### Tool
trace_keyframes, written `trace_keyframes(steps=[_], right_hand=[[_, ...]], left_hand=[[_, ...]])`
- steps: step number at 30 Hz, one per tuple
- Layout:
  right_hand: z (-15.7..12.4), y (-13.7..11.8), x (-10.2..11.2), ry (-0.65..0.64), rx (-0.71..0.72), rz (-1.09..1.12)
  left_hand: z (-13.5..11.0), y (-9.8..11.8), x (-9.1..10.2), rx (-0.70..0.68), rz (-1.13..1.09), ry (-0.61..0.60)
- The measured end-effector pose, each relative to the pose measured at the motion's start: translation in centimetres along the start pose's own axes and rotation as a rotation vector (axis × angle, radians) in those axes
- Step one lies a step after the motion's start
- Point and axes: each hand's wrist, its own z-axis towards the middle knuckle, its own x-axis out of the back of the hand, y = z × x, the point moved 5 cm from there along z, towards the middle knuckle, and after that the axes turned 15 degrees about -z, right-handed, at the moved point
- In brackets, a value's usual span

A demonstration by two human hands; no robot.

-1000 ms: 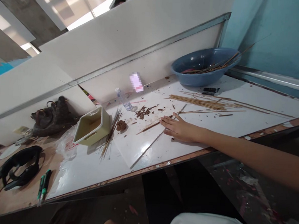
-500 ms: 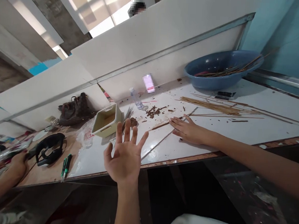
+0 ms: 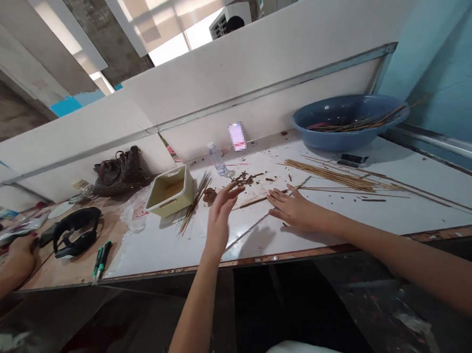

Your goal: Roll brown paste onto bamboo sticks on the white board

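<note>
Wood chips [image 3: 244, 179] sit scattered on the desk [image 3: 155, 251]. Left of the chips: cream plastic tray [image 3: 170, 191], then loose thin sticks [image 3: 194, 208]. L hand [image 3: 220, 210] just beside chips, raised, fingers part-open, looks empty, hard to tell at this angle. R hand [image 3: 293, 212] right of chips, flat, fingers spread, empty. Blue basin [image 3: 344, 142] well right.

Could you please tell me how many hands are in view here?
3: the left hand flat on the white table, the right hand above wood chips, another person's hand at far left.
</note>
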Motion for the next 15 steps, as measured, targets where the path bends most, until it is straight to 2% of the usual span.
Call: trace_keyframes(steps=[4, 7, 10, 15], right_hand=[[2.3, 0.7, 1.2, -0.024, -0.041, 0.016], [4.2, 0.1, 1.2, -0.092, -0.067, 0.061], [4.3, -1.6, 0.3, -0.172, -0.068, 0.096], [1.6, -3.9, -0.1, -0.141, -0.111, 0.040]], left_hand=[[3.2, -4.2, -1.6, 0.063, 0.587, -0.136], [4.0, -7.1, -3.5, 0.166, 0.968, -0.281], [2.9, -9.3, -4.3, 0.327, 1.231, -0.418], [-0.2, -10.5, -4.3, 0.353, 1.338, -0.450]])
